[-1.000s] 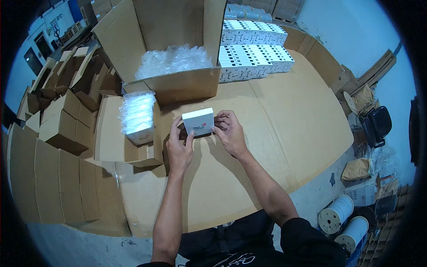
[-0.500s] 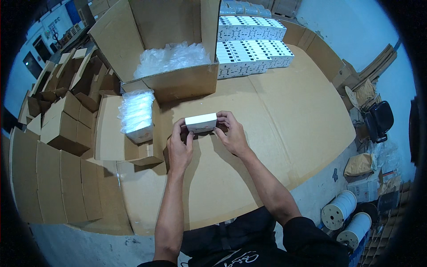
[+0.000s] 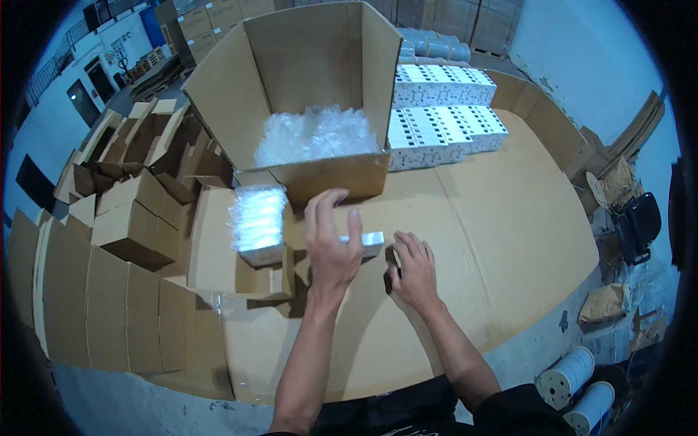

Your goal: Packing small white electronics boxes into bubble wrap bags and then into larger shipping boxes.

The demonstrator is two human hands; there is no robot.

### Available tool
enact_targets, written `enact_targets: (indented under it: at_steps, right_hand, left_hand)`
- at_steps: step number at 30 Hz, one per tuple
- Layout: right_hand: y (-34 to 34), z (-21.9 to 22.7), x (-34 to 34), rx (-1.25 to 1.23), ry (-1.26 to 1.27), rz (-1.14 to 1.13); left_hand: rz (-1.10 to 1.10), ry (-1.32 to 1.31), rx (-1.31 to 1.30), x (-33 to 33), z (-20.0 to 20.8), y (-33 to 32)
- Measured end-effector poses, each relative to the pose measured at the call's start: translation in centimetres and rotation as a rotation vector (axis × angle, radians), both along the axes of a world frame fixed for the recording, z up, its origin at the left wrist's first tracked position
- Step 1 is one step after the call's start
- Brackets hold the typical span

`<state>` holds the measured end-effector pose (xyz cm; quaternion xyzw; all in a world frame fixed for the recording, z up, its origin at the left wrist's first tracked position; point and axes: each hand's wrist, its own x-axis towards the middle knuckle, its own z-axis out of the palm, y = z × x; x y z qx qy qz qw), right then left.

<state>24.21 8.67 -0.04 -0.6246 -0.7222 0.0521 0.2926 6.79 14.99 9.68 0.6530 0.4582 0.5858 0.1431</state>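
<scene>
White box (image 3: 374,241) now lies released between both hands, freeing them: left hand (image 3: 333,245) wide and empty, right hand (image 3: 414,272) loosely curled, empty.

left hand (image 3: 333,251), thumb and fingers apart, partly hides small white box (image 3: 374,243) on table (image 3: 523,247). right hand (image 3: 416,274) just right of box, fingers bent. behind: large carton (image 3: 342,178), clear plastic (image 3: 316,136) inside. left: smaller carton (image 3: 211,247), wrapped stack (image 3: 259,220) inside.
</scene>
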Motion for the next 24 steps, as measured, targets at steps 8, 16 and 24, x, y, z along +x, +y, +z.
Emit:
enact_targets:
  at_steps: [8,16,24]
  right_hand:
    - [0.4,0.5,0.0,0.004,-0.003,-0.01]
    - [0.2,1.5,-0.7,-0.038,0.021,-0.019]
    - [0.5,1.9,-0.2,-0.084,0.015,-0.041]
  left_hand:
    - [0.107,0.252,-0.105,-0.7,6.8,17.8]
    - [0.315,0.862,-0.662,-9.7,3.6,31.0]
    - [0.244,1.101,-0.867,-9.6,3.9,33.5]
